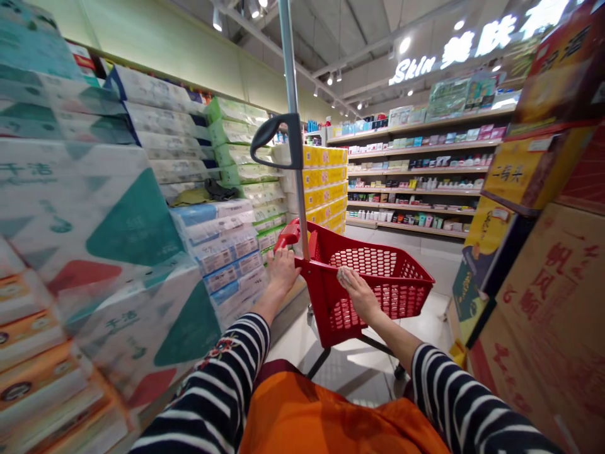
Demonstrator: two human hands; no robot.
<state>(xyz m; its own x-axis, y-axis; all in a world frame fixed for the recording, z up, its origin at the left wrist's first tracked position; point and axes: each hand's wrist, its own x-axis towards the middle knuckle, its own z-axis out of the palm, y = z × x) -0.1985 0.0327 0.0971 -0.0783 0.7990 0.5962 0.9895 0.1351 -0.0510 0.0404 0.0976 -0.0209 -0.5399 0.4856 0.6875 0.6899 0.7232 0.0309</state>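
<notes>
A red plastic shopping cart with a perforated basket stands in front of me, turned at an angle. My left hand is closed on its near left corner, just below the red handle. Against the near rim of the basket lies my right hand, with a small whitish cloth at its fingertips; most of the cloth is hidden. From the corner by my left hand rises a metal pole with a dark grey loop grip. No goods show inside the basket.
Stacked tissue packs and large white-and-teal packages line the left. Yellow boxes stand beyond the cart. Cardboard cartons rise close on the right. Shelves of small cosmetics fill the back wall.
</notes>
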